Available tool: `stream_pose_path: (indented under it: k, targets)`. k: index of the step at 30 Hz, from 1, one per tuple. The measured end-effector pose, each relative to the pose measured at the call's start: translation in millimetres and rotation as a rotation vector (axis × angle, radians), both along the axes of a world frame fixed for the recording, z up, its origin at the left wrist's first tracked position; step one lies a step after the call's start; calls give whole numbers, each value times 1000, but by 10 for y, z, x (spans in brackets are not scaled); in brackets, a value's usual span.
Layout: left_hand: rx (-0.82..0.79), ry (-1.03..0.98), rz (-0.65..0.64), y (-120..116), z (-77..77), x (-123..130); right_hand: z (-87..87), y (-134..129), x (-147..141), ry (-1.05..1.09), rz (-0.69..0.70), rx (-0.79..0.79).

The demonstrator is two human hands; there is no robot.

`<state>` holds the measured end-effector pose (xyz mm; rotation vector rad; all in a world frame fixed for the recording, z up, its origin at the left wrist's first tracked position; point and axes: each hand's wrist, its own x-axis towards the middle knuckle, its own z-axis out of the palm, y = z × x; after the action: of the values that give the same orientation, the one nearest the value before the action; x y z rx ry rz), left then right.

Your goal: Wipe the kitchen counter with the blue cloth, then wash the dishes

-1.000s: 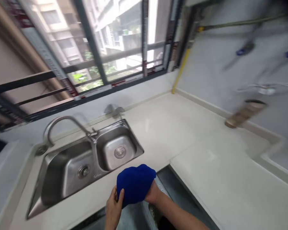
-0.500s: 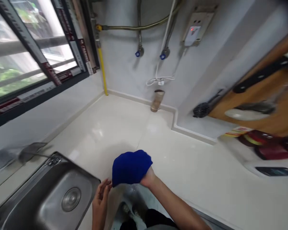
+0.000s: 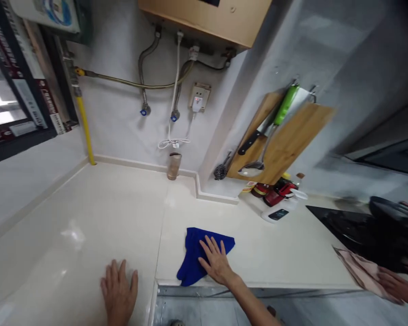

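A dark blue cloth point(image 3: 190, 258) lies spread and creased on the white countertop point(image 3: 122, 203), close to its front edge. My right hand point(image 3: 217, 262) rests flat on top of the cloth with its fingers spread. To the left, my left hand point(image 3: 119, 287) is over the bare counter with fingers apart, holding nothing and well away from the cloth.
Against the back wall stands a brownish cup point(image 3: 174, 166). A white spray bottle point(image 3: 280, 210) lies at the right near red bottles. Cutting boards point(image 3: 285, 145) and utensils hang above. Another person's hand point(image 3: 391, 283) holds a pink cloth point(image 3: 360, 269) beside the black stove point(image 3: 347, 226).
The blue cloth has gone from being held up to lying on the counter under my right hand. My left hand has moved away from it. The view has swung right, and the sink has left it.
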<state>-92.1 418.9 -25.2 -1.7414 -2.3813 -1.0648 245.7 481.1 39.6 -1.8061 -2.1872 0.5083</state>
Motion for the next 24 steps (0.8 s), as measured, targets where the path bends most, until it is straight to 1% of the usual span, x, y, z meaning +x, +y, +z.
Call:
stream_pose_path:
  k: [1, 3, 5, 7, 9, 12, 15, 20, 22, 24]
  targets:
    - [-4, 52, -2, 13, -28, 23, -120, -37, -7, -139, -31, -5]
    - [1, 113, -15, 8, -65, 64, -320, -65, -24, -269, -135, -31]
    - [0, 129, -16, -6, -84, 86, -448, -50, -71, -293, -203, -44]
    - [-19, 123, -13, -4, -99, 89, -511, -13, -163, -272, -210, -50]
    - [-48, 122, -16, 16, -119, 80, -525, 29, -279, -238, -191, -48]
    - [-80, 150, -26, 43, -132, 58, -482, 74, -398, -196, -165, -21]
    - [-98, 152, -35, 28, -58, 35, -409, 71, -371, -158, -150, 7]
    - [-298, 34, 25, 31, 228, 36, -373, 29, -92, -53, -49, 47]
    - [-319, 32, 28, 115, 314, 57, -382, 23, 102, -32, 2, 69]
    - [-334, 23, 59, 263, 342, 83, -392, 23, 372, -31, 38, 80]
